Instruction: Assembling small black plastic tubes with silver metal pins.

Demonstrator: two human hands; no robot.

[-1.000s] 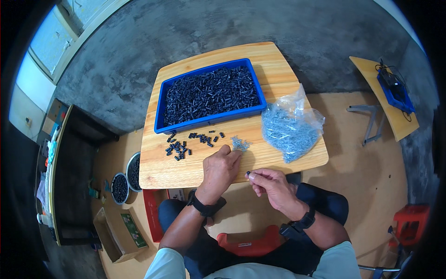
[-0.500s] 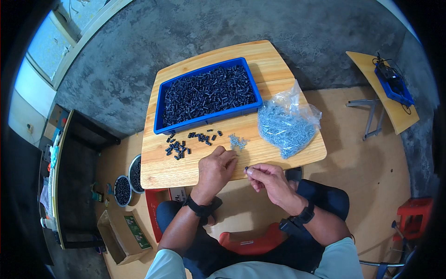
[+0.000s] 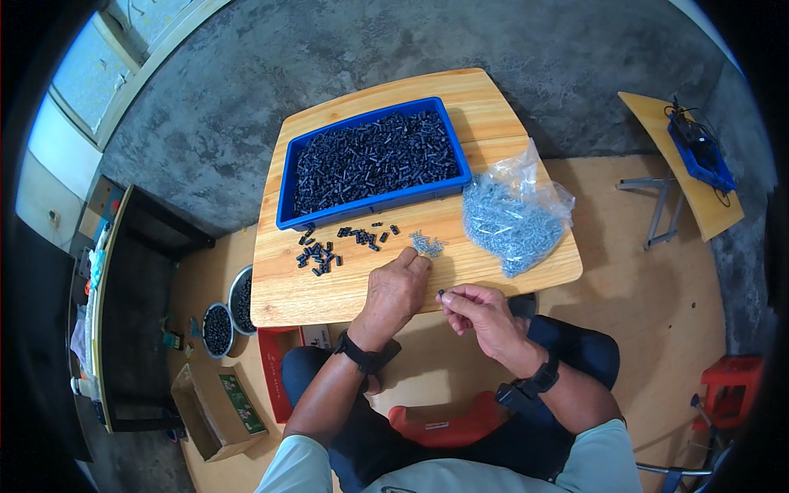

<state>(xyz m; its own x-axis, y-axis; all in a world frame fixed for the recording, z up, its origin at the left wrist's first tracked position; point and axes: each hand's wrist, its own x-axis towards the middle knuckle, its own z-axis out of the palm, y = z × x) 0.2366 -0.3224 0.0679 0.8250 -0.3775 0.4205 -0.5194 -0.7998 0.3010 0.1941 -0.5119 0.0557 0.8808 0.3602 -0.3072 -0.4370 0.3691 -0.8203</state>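
Note:
My right hand [image 3: 485,319], just off the table's front edge, pinches a small black cylindrical part [image 3: 441,292] between thumb and fingertips. My left hand [image 3: 398,286] rests over the front of the wooden table [image 3: 345,296], fingers curled down beside a small pile of silvery screws [image 3: 426,243]. Its fingertips are hidden, so anything in them cannot be made out. Left of the screws lie several loose black cylindrical parts [image 3: 319,256]. Behind them a blue tray [image 3: 374,204] is heaped with more of these parts. A clear plastic bag [image 3: 516,222] full of screws stands at the right.
Two metal bowls [image 3: 217,331] of black parts stand on the floor at left, near an open cardboard box [image 3: 215,415] and a red box [image 3: 275,370]. At right are a small side table [image 3: 699,193] with a blue tray of cables and a red stool [image 3: 731,390].
My left hand has moved slightly forward and right, closer to the small screw pile. The right hand still pinches the black part in nearly the same place. The whole view has shifted a little.

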